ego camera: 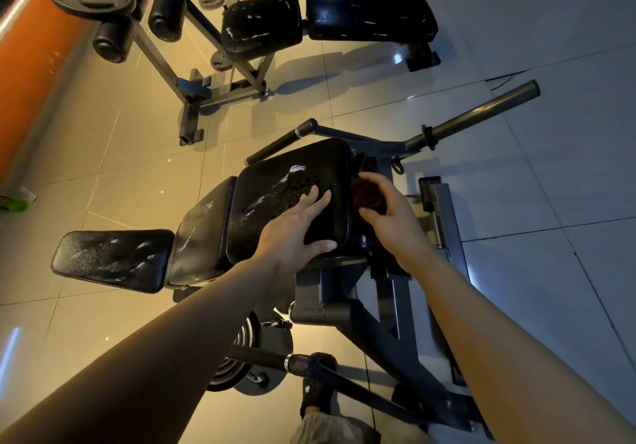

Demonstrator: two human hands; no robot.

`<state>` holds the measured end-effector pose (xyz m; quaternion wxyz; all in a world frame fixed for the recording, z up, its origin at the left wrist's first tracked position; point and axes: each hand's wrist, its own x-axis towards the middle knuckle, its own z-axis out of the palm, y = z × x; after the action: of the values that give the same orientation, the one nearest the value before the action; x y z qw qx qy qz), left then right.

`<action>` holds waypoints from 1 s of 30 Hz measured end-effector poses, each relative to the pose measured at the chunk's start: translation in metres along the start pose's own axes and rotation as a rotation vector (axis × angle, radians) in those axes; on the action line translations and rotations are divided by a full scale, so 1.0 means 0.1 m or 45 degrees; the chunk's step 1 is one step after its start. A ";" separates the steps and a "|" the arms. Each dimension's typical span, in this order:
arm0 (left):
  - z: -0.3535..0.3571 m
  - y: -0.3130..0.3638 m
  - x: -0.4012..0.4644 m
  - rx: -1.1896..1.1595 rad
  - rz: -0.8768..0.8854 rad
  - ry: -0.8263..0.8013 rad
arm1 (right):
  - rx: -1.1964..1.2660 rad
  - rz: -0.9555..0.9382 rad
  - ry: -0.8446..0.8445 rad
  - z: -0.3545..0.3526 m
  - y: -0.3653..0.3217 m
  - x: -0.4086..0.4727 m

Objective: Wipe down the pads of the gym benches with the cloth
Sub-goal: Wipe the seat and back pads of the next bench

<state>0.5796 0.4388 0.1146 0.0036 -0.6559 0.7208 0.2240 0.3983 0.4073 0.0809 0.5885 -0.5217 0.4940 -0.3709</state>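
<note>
A: Which step is shown?
B: Wiping the black cracked vinyl pad (292,199); left hand (296,226) lies flat, fingers spread, bracing it. Right hand (385,202) clutches the dark reddish crumpled cloth (366,193) at the pad's right edge.
A: Next?
B: Probably sweeping the cloth across the pad's top

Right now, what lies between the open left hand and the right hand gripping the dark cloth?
In the head view, only the black pad's right edge separates the left hand from the right hand and its dark reddish cloth.
</note>
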 end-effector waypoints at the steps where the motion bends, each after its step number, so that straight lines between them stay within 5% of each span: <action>1: 0.02 -0.01 -0.01 0.002 0.006 0.012 | -0.005 -0.003 0.001 0.07 -0.01 0.03; 8: 0.06 -0.04 -0.05 0.013 0.075 0.026 | 0.010 -0.024 0.054 0.19 0.19 -0.49; 17: -0.01 -0.04 -0.08 0.016 0.092 0.012 | -0.020 0.011 0.256 0.12 -0.01 0.22; 20: -0.08 0.02 -0.07 -0.030 0.097 0.179 | 0.097 0.080 0.389 0.12 0.13 -0.07; 22: -0.13 0.08 0.02 -0.027 0.136 0.251 | 0.247 0.174 0.274 0.14 0.23 -0.29; 30: -0.14 0.21 0.23 0.027 0.085 0.002 | 0.087 -0.032 0.286 0.16 0.14 0.21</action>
<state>0.5604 0.4135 0.1266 0.0026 -0.6315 0.7447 0.2159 0.4178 0.3935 0.0622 0.5421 -0.4625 0.5373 -0.4512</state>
